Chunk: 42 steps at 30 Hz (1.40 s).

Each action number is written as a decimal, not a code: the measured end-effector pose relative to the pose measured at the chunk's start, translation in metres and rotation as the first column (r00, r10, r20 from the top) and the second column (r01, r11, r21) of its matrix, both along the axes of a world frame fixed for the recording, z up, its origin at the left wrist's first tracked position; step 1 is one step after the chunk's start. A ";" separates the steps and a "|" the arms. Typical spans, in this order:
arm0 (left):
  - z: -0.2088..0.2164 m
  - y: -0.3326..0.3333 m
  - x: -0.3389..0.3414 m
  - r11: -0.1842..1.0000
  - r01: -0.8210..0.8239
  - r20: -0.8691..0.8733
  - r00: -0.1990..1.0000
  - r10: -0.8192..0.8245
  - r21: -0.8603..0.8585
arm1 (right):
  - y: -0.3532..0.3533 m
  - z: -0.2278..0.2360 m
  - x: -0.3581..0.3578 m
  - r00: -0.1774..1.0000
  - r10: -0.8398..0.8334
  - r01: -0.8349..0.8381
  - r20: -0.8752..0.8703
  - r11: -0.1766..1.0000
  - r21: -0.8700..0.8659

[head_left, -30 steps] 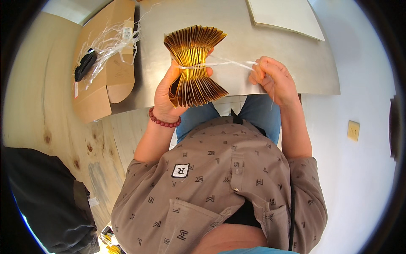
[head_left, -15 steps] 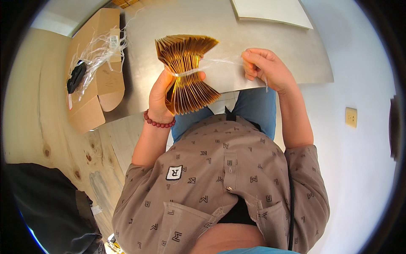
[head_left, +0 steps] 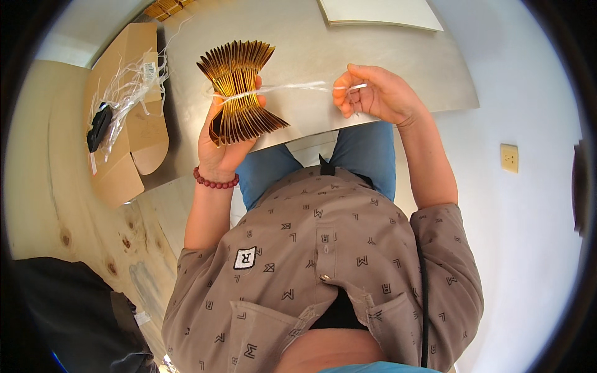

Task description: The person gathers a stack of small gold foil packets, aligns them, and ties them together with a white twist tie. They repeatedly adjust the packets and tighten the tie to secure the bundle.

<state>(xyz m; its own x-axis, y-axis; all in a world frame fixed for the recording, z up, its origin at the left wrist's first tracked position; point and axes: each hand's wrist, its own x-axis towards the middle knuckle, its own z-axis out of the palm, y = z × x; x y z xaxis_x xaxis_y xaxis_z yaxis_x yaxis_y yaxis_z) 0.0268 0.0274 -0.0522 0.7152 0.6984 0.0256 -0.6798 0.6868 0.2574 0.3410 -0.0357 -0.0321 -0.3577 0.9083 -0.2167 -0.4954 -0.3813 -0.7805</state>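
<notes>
My left hand (head_left: 225,152) is closed round a bundle of folded gold foil paper (head_left: 242,93), its pleats fanned out at both ends. A thin white plastic strip (head_left: 292,86) circles the bundle's narrow waist and stretches right, nearly straight. Its far end runs to my right hand (head_left: 376,93), where the fingers are curled and a bit of the strip shows between them. The left fingertips peek out on the bundle's right side; most of that grip is hidden behind the foil.
Both hands are over the front edge of a metal table (head_left: 429,74). At left, a cardboard box (head_left: 146,140) carries a tangle of white strips (head_left: 127,84) and a black object (head_left: 99,127). White sheets (head_left: 382,12) lie at the back, and more gold bundles (head_left: 163,7) at the back left.
The gold bundle and my left hand have shifted left and slightly up in the picture, and the bundle has turned a little. My right hand has rolled so its palm shows more, still with the strip.
</notes>
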 end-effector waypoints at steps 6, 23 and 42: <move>0.000 0.000 0.003 0.998 0.015 -0.010 1.000 -0.014 0.057 | -0.003 0.000 -0.001 0.983 -0.026 0.021 0.182 0.999 0.031; 0.012 -0.006 0.004 0.976 0.056 -0.152 0.988 -0.024 0.209 | -0.006 0.006 0.004 0.837 -0.183 0.168 0.516 0.983 0.076; 0.051 0.010 0.031 0.762 0.034 -0.568 0.688 0.451 0.646 | -0.019 0.006 -0.064 0.678 -0.417 -0.075 0.605 0.780 0.621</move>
<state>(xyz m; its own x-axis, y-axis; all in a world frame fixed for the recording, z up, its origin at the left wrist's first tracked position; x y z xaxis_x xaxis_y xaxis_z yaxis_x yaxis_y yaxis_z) 0.0576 0.0379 -0.0011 0.5349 0.8429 0.0579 -0.2579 0.0977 0.9612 0.2773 -0.0544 -0.0262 -0.1520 0.9589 0.2398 0.2629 0.2731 -0.9254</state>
